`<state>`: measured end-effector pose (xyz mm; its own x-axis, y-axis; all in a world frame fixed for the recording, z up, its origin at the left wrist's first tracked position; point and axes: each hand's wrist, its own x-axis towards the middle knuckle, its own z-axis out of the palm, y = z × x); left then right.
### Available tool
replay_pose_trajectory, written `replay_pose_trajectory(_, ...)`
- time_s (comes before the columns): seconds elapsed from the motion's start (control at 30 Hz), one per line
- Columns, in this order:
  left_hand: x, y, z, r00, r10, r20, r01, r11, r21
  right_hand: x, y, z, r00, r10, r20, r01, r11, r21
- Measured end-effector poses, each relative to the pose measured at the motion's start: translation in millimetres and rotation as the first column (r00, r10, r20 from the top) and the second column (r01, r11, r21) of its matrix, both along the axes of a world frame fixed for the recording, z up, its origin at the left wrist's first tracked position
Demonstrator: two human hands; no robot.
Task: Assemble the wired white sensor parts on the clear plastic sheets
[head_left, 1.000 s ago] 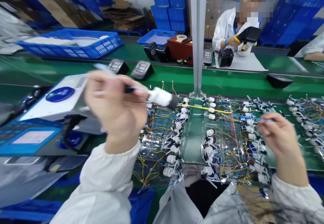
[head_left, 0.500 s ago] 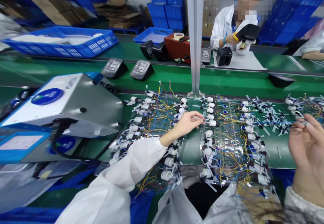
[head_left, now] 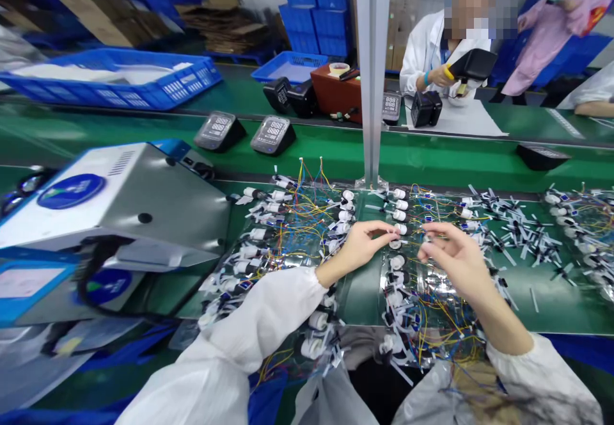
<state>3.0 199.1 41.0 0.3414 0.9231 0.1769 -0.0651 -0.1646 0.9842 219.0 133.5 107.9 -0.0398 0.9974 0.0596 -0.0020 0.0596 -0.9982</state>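
My left hand [head_left: 367, 246] reaches in from the left with thumb and fingertips pinched together, close to a row of small white-and-black cylindrical parts [head_left: 400, 205]. What the pinch holds, if anything, is too small to make out. Just to its right is my right hand [head_left: 455, 258], its thumb and index finger also drawn together; any small thing between them cannot be told. Under both hands lie clear plastic sheets [head_left: 434, 278] bearing the white parts and yellow, blue and red wires [head_left: 444, 310].
Black-and-white strips [head_left: 522, 233] lie heaped on the green bench to the right. A metal post [head_left: 368, 79] rises ahead. At left sits a grey-and-blue machine [head_left: 177, 207]. Display units [head_left: 273, 135] rest beyond, and a co-worker [head_left: 426, 47] holds a black unit across the bench.
My right hand has come from the far right to the middle, beside my left hand. My left hand has shifted slightly right and down. A person in pink now shows at the back right.
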Motion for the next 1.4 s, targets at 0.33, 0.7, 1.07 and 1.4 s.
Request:
replay_pose_trajectory(0.33, -0.8, -4.6, -1.1, 0.996, -0.045, -0.083, 0.064, 0.97, 0.237, -22.4, 6.5, -44.3, 0.997, -0.058, -0.053, 0.059, 0.998, 0.021)
replay_pose_trajectory(0.7, 0.3, -4.1, -7.2, 0.997, -0.029, -0.077, 0.047, 0.971, 0.236, -24.1, 8.1, -45.9, 0.998, -0.01, -0.065, 0.012, 0.999, 0.041)
replay_pose_trajectory(1.07, 0.4, -7.4, -5.4, 0.995, -0.034, -0.091, 0.053, 0.976, 0.211, -25.1, 7.7, -50.4, 1.0, -0.018, 0.006, 0.018, 0.996, 0.092)
replay_pose_trajectory(1.4, 0.7, -7.7, -4.6, 0.993, -0.034, -0.117, 0.058, 0.975, 0.213, -28.5, 5.9, -49.0, 0.988, -0.061, 0.144, 0.037, 0.985, 0.166)
